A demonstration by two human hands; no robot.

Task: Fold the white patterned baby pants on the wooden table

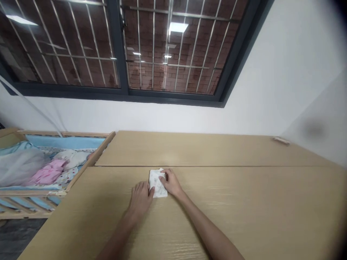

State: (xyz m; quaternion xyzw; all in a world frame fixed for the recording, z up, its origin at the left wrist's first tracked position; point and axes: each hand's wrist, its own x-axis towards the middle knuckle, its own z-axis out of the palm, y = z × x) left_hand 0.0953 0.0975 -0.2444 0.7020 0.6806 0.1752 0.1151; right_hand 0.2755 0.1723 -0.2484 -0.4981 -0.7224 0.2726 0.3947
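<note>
Behind the bench we see a white wall and a dark window with metal bars. On the light wooden bench lies a small folded white cloth, near its middle seam. Our left hand rests flat, fingers open, touching the cloth's left edge. Our right hand presses on the cloth's right side with bent fingers. At the left stands a wooden crib holding pink and blue fabrics.
</note>
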